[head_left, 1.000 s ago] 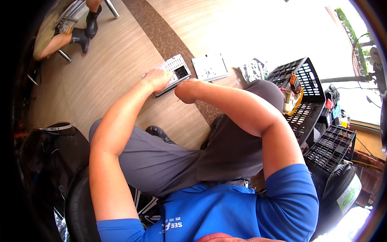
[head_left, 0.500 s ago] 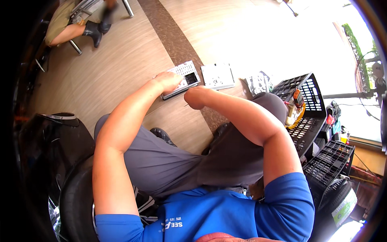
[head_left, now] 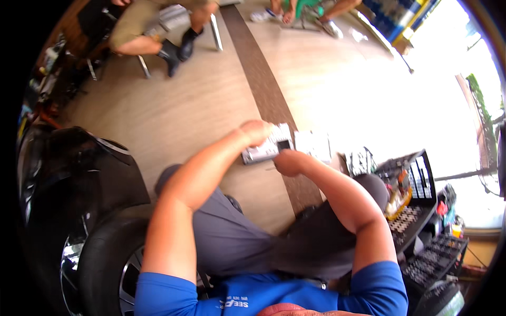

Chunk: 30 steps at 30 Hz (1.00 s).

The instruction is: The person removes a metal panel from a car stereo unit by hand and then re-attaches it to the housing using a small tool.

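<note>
A flat silver-white case point(head_left: 259, 152) with a dark square opening lies on the floor in front of my knees. My left hand point(head_left: 256, 132) is at its far left side, knuckles up and fingers curled in over it; their tips are hidden and slightly blurred. By the near right corner, close to the dark opening, is my right hand point(head_left: 289, 163). Its fingers are closed, and what they hold, if anything, is hidden. A thin white panel point(head_left: 316, 146) lies just right of the case.
A black plastic crate point(head_left: 421, 181) with tools stands to my right, with a second black crate point(head_left: 435, 258) nearer. At left are a black car body panel point(head_left: 79, 174) and a tyre point(head_left: 103, 258). Seated people's boots point(head_left: 169, 57) and a shoe point(head_left: 332, 29) are across the floor.
The view has tilted up, so the case, panel and crates sit lower and a second seated person shows. My left hand has shifted toward the case's far edge; my right stays beside it.
</note>
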{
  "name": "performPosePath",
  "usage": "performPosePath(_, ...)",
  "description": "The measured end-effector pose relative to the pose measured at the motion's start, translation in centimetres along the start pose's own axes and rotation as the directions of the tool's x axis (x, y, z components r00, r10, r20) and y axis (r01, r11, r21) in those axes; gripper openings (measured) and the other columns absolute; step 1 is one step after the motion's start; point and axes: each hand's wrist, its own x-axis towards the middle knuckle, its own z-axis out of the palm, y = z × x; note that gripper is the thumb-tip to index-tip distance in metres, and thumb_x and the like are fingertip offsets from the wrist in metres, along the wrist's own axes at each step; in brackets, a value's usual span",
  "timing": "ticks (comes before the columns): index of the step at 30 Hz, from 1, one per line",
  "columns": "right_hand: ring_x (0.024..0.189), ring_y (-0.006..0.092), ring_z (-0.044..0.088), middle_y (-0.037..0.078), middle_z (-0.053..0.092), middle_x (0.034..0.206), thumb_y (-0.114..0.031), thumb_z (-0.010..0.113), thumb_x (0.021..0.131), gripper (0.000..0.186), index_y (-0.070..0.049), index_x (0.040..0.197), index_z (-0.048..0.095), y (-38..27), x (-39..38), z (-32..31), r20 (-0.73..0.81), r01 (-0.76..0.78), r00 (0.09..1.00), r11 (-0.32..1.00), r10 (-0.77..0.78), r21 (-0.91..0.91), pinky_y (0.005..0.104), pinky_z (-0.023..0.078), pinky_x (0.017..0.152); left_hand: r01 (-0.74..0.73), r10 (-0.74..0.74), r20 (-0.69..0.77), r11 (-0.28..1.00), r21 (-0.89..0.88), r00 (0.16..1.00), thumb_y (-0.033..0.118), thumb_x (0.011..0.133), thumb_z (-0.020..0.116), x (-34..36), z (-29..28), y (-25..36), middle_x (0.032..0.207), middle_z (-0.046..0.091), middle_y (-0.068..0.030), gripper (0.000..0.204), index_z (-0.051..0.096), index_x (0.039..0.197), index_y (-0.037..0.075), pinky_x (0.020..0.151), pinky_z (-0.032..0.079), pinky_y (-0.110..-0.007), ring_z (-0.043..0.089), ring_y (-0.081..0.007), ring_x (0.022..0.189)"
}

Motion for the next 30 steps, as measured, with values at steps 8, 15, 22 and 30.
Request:
performPosePath(8,0.091,0.0387,0.063,0.023,0.066,0.091,-0.009,0.056,0.079,0.019,0.001,0.094,0.062,2.4,-4.1,-4.0,-0.507,-0.038,0.786,0.846,0.353,0.531,0.0441,0.05,0.079,0.147,-0.257,-0.301,0.928,-0.342,0.918,0.021,0.093,0.055,-2.4,-6.9,0.8,0.092,0.066,-0.0187,0.016,0.057,0.094,0.004,0.076,0.049,-0.046,0.063,-0.038,0.088)
performPosePath(15,0.053,0.0119,0.053,0.004,0.058,0.061,-0.026,0.06,0.092,0.028,0.001,0.092,0.065,2.8,-2.5,-4.8,-0.362,0.282,0.696,0.228,0.62,0.932,0.028,0.041,0.048,-0.026,-0.193,-0.448,0.898,-0.44,0.873,0.02,0.093,0.056,-1.7,-7.2,3.7,0.087,0.066,-0.0199,0.017,0.056,0.095,0.003,0.074,0.05,-0.044,0.064,-0.038,0.085)
performPosePath(22,0.052,0.0094,0.051,0.003,0.058,0.073,-0.023,0.051,0.1,0.026,0.0,0.095,0.061,3.2,-3.0,-4.6,-0.372,0.453,0.759,-0.022,0.534,0.891,0.0239,0.042,0.045,-0.04,-0.15,-0.436,0.917,-0.396,0.888,0.02,0.093,0.055,-1.5,-7.6,5.4,0.09,0.066,-0.0186,0.016,0.054,0.097,0.004,0.074,0.05,-0.045,0.063,-0.0377,0.088)
performPosePath(30,0.051,0.0122,0.054,0.004,0.057,0.068,-0.023,0.054,0.098,0.023,-0.002,0.088,0.058,2.9,-3.0,-4.2,-0.369,0.487,0.778,-0.118,0.508,0.865,0.0265,0.046,0.045,-0.051,-0.082,-0.404,0.95,-0.307,0.911,0.021,0.092,0.056,-2.2,-8.0,5.9,0.092,0.067,-0.0159,0.015,0.056,0.095,0.006,0.074,0.05,-0.046,0.064,-0.0366,0.089)
